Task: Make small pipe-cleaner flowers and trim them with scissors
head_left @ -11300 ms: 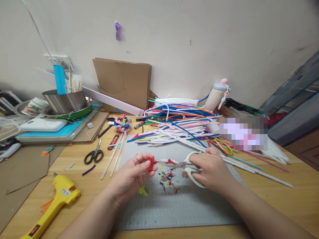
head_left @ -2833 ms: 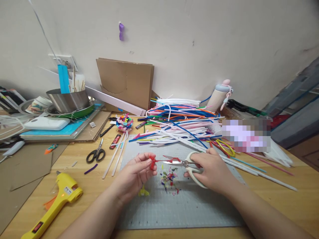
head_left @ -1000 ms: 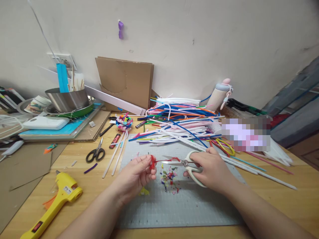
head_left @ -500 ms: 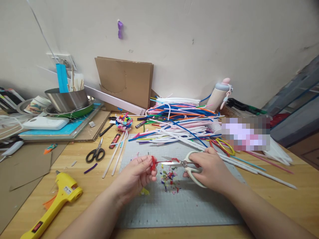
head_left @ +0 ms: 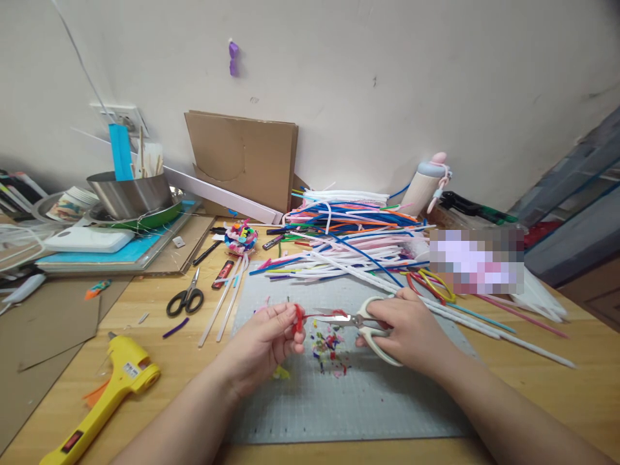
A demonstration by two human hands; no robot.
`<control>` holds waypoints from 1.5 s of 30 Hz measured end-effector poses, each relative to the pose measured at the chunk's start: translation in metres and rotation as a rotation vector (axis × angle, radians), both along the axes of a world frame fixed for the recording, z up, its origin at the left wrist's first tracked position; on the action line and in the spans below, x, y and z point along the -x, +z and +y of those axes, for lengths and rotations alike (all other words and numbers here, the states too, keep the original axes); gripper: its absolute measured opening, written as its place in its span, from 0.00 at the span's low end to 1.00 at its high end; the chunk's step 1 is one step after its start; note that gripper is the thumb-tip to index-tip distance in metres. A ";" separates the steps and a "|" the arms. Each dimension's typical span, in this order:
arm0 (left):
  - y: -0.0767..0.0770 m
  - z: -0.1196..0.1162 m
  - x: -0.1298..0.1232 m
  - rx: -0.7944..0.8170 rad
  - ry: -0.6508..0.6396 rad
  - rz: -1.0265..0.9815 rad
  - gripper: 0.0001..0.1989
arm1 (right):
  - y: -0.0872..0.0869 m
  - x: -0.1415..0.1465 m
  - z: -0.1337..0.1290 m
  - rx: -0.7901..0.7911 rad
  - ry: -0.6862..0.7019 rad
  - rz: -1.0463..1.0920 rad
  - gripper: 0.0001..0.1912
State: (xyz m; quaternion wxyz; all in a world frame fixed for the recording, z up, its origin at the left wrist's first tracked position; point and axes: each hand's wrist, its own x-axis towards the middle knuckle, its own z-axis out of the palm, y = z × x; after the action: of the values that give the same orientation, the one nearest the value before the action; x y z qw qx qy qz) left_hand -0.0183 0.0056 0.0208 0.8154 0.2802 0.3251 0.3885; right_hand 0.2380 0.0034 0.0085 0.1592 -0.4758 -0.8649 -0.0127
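Between the thumb and fingers of my left hand (head_left: 274, 332) is a red pipe cleaner (head_left: 298, 318), bent into a loop, with a thin end reaching right. My right hand (head_left: 409, 332) has its fingers through the handles of white-handled scissors (head_left: 357, 321). Their blades point left, nearly closed along the pipe cleaner's thin end. Under both hands lies a grey cutting mat (head_left: 397, 410), sprinkled with coloured clippings (head_left: 329, 352). A yellow scrap (head_left: 281, 372) shows below my left hand.
Behind the mat is a heap of pipe cleaners (head_left: 358, 219). To the left are black scissors (head_left: 185, 301), glue sticks (head_left: 223, 303), a colourful pipe-cleaner ball (head_left: 241, 237) and a yellow glue gun (head_left: 128, 368). A bottle (head_left: 423, 187) leans by the wall.
The scissor blades have closed from slightly apart to nearly together around the red pipe cleaner's end. Both hands have otherwise stayed in place.
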 end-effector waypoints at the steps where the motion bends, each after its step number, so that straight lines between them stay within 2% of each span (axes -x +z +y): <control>1: 0.000 0.000 0.000 0.001 0.001 0.000 0.07 | 0.000 0.000 0.000 0.001 0.001 0.000 0.13; 11: -0.001 0.001 0.001 0.009 0.015 -0.009 0.05 | -0.003 -0.001 0.000 0.009 -0.004 0.009 0.15; 17: 0.000 0.000 0.000 0.013 0.085 0.057 0.03 | -0.003 -0.001 0.000 -0.018 -0.014 0.019 0.15; 37: -0.003 0.001 0.001 -0.044 0.015 0.092 0.07 | 0.002 0.002 -0.002 0.063 -0.029 0.025 0.09; 45: -0.004 0.001 0.001 -0.091 0.037 0.113 0.07 | 0.002 -0.001 -0.001 0.029 -0.043 0.030 0.10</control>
State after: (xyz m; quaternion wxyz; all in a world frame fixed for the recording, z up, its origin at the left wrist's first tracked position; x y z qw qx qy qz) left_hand -0.0190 0.0068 0.0172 0.7749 0.3323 0.3579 0.4013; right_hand 0.2392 0.0023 0.0108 0.1652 -0.4968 -0.8520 0.0036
